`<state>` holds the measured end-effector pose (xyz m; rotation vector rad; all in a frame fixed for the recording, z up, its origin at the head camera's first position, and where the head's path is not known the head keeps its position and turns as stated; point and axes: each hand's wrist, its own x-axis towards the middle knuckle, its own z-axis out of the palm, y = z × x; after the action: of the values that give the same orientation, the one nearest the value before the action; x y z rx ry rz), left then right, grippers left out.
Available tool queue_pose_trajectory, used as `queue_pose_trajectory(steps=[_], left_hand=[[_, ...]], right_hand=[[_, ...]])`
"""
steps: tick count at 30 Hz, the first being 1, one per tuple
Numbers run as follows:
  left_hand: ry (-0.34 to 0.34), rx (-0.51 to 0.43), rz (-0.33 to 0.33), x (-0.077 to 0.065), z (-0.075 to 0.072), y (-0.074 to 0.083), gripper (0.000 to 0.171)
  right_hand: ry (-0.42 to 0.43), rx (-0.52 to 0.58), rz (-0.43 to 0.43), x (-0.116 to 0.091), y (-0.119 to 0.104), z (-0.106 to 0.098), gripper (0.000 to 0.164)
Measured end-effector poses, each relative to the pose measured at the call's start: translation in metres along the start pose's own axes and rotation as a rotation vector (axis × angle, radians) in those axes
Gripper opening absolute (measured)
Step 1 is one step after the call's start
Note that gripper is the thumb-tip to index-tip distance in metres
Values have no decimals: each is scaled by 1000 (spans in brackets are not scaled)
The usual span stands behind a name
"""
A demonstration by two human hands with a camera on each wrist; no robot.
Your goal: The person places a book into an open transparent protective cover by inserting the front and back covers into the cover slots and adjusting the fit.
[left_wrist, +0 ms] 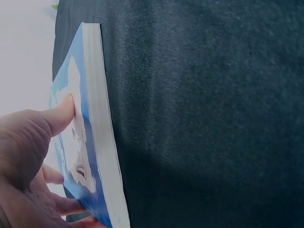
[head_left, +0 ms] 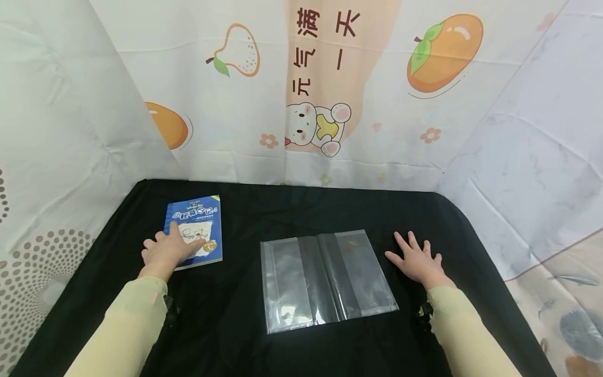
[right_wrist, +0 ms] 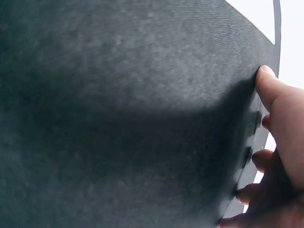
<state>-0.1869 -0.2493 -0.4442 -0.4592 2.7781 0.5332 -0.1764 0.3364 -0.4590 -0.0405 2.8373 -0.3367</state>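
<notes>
A blue paperback book (head_left: 214, 220) with a white picture panel lies at the left of the black-covered table. My left hand (head_left: 167, 251) rests on its lower left part, fingers spread. In the left wrist view the thumb of that hand (left_wrist: 23, 152) touches the cover of the book (left_wrist: 99, 114), whose pale page edges face the camera. A clear plastic book cover (head_left: 325, 280) lies spread flat in the middle, with darker see-through strips along its centre. To the right of it, my right hand (head_left: 419, 262) rests on the cloth with fingers spread, holding nothing; its fingertips touch the cloth in the right wrist view.
Black cloth (head_left: 301, 209) covers the table. Behind it hangs a white curtain (head_left: 377, 152) printed with fruit and a cartoon bear. More pale sheets stand at the left (head_left: 61, 131) and right (head_left: 532, 157) sides.
</notes>
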Motion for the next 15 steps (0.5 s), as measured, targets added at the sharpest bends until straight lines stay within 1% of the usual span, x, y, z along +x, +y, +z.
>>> queue_pose_trajectory(steps=[8, 15], left_hand=[[-2, -44, -27, 0, -2, 5, 116], [-1, -79, -48, 5, -3, 7, 117]], right_hand=[[-11, -1, -3, 0, 2, 2, 84], [-16, -1, -5, -2, 1, -1, 84]])
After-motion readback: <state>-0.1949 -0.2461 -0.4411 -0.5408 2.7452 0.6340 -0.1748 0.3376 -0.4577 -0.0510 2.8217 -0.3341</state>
